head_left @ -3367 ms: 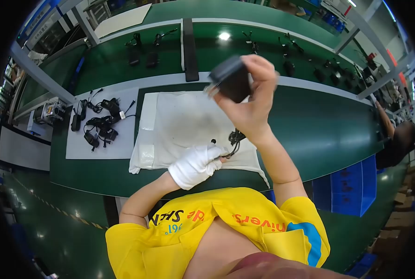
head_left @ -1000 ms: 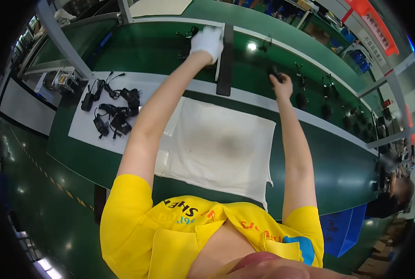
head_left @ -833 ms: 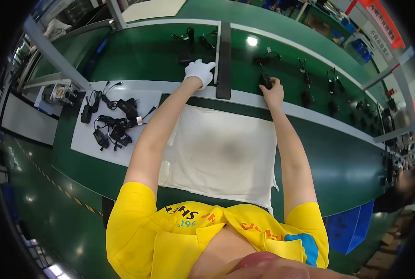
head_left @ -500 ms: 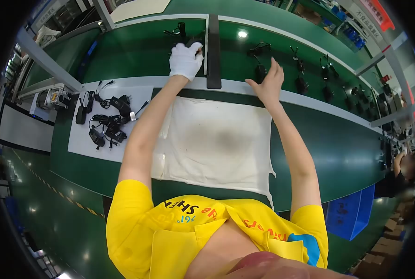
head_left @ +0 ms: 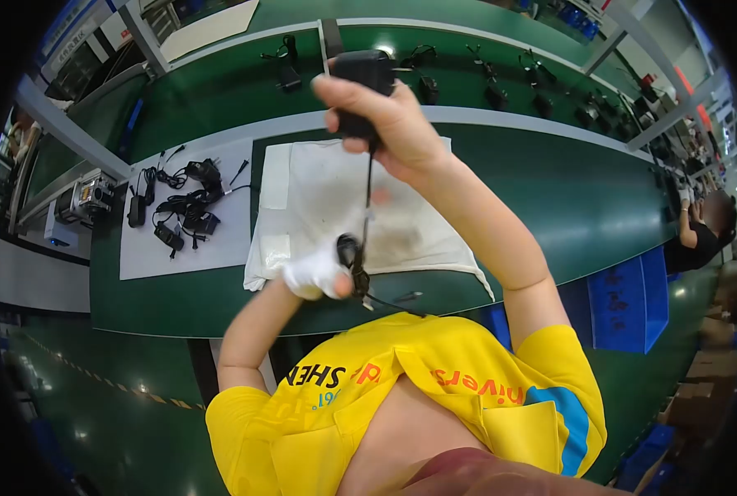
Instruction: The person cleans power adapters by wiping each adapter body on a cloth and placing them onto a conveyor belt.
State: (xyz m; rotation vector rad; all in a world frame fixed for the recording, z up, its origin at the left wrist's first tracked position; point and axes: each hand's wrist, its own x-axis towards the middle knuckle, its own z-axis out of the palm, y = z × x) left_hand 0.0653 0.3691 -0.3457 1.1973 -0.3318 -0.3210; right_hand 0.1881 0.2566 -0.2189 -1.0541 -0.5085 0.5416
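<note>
We look down on a green table (head_left: 583,190), glossy toward its right end, with a white cloth (head_left: 319,178) spread at the middle, nearer the front edge than the ends. Above the cloth's far side, our right hand (head_left: 393,124) is closed around a black adapter (head_left: 367,73), thumb and fingers gripping its body, and its cord drops toward the table's front edge. There our left hand (head_left: 314,274), in a white glove with bare fingertips, is just beside the bundled cable (head_left: 357,277); it is blurred, so we cannot tell how far its fingers close or whether they grip. Near the table's left edge lies a white board (head_left: 141,256) bearing a cluster of black adapters (head_left: 190,202) with their leads tangled. Along the far edge runs a pale rail (head_left: 500,120), and past it we see a green strip (head_left: 219,91) crossed by a dark bar (head_left: 332,41), with more adapters (head_left: 496,95) spaced out to the right of the bar. Below the table's right front edge stands a blue bin (head_left: 633,306), and by the right end is a person in a dark top (head_left: 699,240). Around us, cardboard boxes (head_left: 707,372) stand low on the right, and a striped line (head_left: 120,376) crosses the green floor on the left.
</note>
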